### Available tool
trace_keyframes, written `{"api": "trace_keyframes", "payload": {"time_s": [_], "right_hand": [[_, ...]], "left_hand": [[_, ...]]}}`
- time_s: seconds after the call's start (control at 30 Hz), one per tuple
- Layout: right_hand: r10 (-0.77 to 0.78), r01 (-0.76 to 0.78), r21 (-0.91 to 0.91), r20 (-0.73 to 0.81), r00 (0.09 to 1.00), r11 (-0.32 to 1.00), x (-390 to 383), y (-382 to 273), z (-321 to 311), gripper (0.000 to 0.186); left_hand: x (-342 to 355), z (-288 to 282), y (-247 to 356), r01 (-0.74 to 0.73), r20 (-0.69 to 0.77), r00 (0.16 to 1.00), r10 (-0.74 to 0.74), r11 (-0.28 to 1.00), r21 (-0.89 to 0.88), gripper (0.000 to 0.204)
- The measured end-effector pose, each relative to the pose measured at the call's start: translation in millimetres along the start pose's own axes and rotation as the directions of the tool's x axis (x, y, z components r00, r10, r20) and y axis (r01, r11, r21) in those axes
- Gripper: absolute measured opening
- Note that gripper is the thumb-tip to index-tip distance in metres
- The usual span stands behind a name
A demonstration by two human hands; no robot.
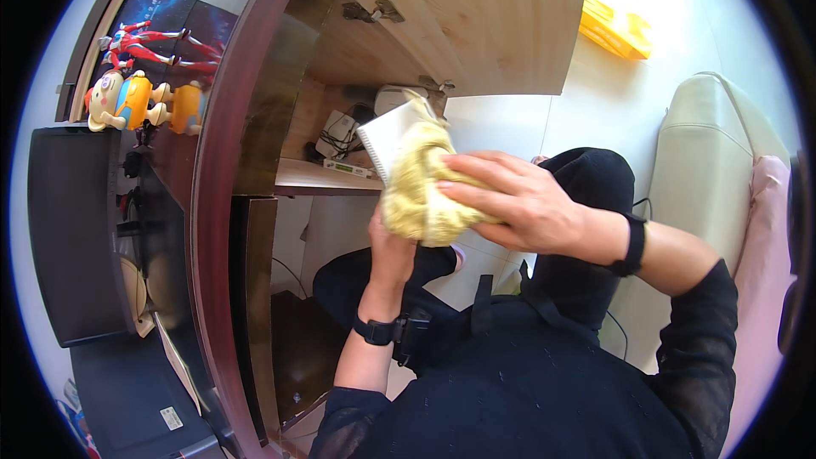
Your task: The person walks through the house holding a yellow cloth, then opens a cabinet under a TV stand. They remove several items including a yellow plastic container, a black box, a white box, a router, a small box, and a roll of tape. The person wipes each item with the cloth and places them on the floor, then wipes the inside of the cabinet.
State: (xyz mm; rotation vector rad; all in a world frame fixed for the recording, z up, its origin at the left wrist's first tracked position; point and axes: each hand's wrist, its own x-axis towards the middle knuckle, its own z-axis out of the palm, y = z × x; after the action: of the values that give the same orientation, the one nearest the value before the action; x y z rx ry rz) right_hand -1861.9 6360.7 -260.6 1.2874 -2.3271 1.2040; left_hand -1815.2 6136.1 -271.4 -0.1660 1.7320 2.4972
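My right hand (518,200) grips a bunched yellow cloth (425,178) with its fingers spread over it. The cloth lies against a white spiral-bound notebook (382,132) and covers much of it. My left hand (391,238) holds the notebook from below; most of its fingers are hidden behind the cloth and notebook. Both are held up in front of an open cabinet (459,17) with a wooden door and shelf. Inside, white devices (340,132) with dark cables sit behind the notebook.
Red and yellow toy figures (127,102) stand on the dark cabinet top at left, near a black monitor (72,229) and printer-like black box (132,399). A cream sofa (697,127) with pink fabric is at right. A yellow object (612,30) lies on the tiled floor beyond the door.
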Motion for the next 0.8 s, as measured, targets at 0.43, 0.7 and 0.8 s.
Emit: {"api": "trace_keyframes", "payload": {"time_s": [0.43, 0.7, 0.8], "right_hand": [[0.608, -0.483, 0.423, -0.239, 0.757, 0.767, 80.2, 70.9, -18.6, 0.031], [-0.146, 0.148, 0.033, -0.063, 0.987, 0.988, 33.5, -1.3, 29.7, 0.046], [-0.171, 0.172, 0.132, -0.02, 0.985, 0.976, 23.9, 1.7, 28.2, 0.045]], "left_hand": [[-25.4, 14.1, 19.9, 0.088, 0.0, 0.996, -0.089, 0.992, 0.086, 0.059], [-16.5, 18.3, 4.2, 0.054, -0.123, 0.992, -0.033, 0.983, 0.173, 0.055], [-23.3, 15.8, -1.4, 0.094, -0.118, 0.991, -0.067, 0.967, 0.238, 0.056]]}}
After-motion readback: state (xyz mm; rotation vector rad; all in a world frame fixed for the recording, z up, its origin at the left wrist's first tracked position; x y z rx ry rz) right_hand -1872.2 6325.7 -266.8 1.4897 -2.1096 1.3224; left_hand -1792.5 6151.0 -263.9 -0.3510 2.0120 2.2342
